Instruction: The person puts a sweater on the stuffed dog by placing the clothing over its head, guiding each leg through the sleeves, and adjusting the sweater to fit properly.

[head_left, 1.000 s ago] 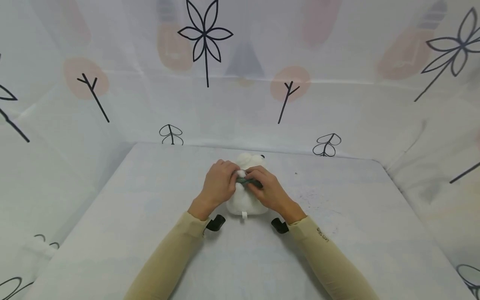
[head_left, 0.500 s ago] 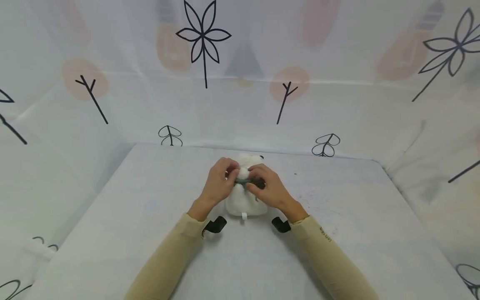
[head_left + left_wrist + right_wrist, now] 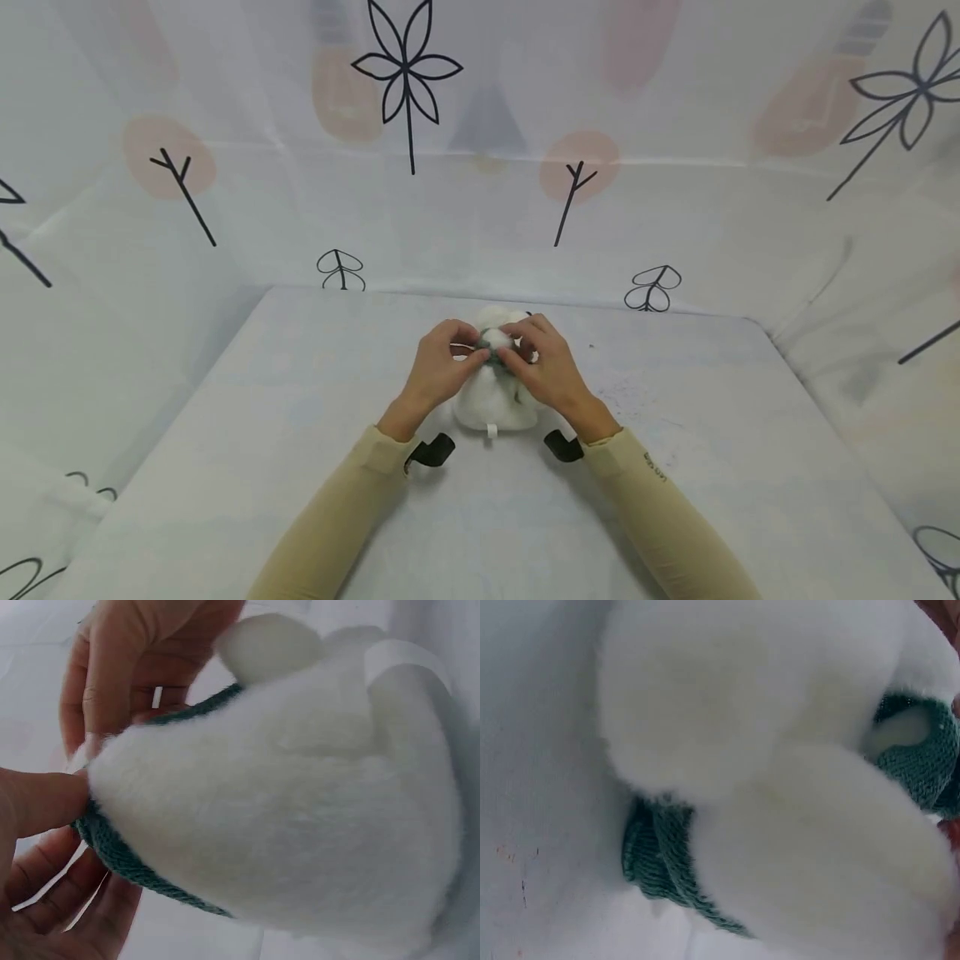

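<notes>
A white plush toy (image 3: 495,404) stands on the table with a green knitted scarf (image 3: 120,855) around it. My left hand (image 3: 438,367) and right hand (image 3: 551,367) meet at the scarf on the side facing me, thumbs close together. Each hand pinches the knit between thumb and fingers. In the left wrist view the left thumb (image 3: 45,802) presses at the toy's narrow end, and the right hand's fingers (image 3: 109,690) come in from above. The right wrist view shows white plush (image 3: 697,697) and a folded stretch of the scarf (image 3: 664,855), with fingers only at the right edge.
A white sheet (image 3: 712,483) covers the table, with a patterned cloth wall (image 3: 480,208) behind and at both sides. Black wrist cameras (image 3: 433,450) hang below both wrists. A small white tag (image 3: 492,431) sticks out at the toy's near bottom edge.
The green scarf, earlier a straight band between the hands, now curves up around a white tuft. My fingers loosened, then closed again, and the thumbs came nearer each other.
</notes>
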Demonstrator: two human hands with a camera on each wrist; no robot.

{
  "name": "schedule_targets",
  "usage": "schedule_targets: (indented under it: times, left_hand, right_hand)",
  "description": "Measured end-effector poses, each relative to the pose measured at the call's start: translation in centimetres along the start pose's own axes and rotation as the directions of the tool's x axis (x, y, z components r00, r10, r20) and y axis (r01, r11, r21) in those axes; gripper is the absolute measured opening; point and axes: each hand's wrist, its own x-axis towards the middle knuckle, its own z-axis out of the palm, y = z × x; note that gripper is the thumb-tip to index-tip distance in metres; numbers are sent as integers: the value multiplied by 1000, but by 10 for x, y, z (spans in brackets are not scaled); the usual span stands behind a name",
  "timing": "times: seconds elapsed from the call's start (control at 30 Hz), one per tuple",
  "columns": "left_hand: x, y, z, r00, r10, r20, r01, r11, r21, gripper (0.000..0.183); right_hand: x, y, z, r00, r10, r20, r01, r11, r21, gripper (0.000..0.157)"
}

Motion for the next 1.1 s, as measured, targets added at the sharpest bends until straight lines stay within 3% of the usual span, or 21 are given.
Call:
schedule_targets:
  times: [0.13,0.33,0.53,0.67,0.77,0.9,1.0,1.1]
  left_hand:
    - [-1,0,3,1000,25,-10,-25,998,50,17]
    - [-1,2,7,999,26,-24,-26,999,38,18]
    - [-2,0,11,993,115,-25,-113,992,59,22]
    - [-3,-4,13,986,169,-15,-166,980,113,25]
    - [-4,-8,13,988,157,-4,-155,976,152,28]
    - [-5,-11,11,995,102,20,-104,981,164,32]
    - [-5,-11,10,997,73,37,-78,986,145,32]
    - [-4,-10,8,997,57,41,-62,992,109,30]
  right_hand:
    - [1,-1,-2,999,-4,34,4,1000,-8,26]
    - [1,-1,-5,991,71,115,-74,997,24,29]
    - [1,1,-10,994,59,95,-57,998,-23,15]
    - [3,1,-15,990,116,74,-118,993,19,12]
    - [4,1,-18,978,199,65,-204,975,84,12]
    - [5,2,-21,953,298,56,-303,929,211,14]
    - [5,3,-23,939,338,59,-340,896,285,15]
    - [5,4,-21,933,350,83,-358,884,300,14]
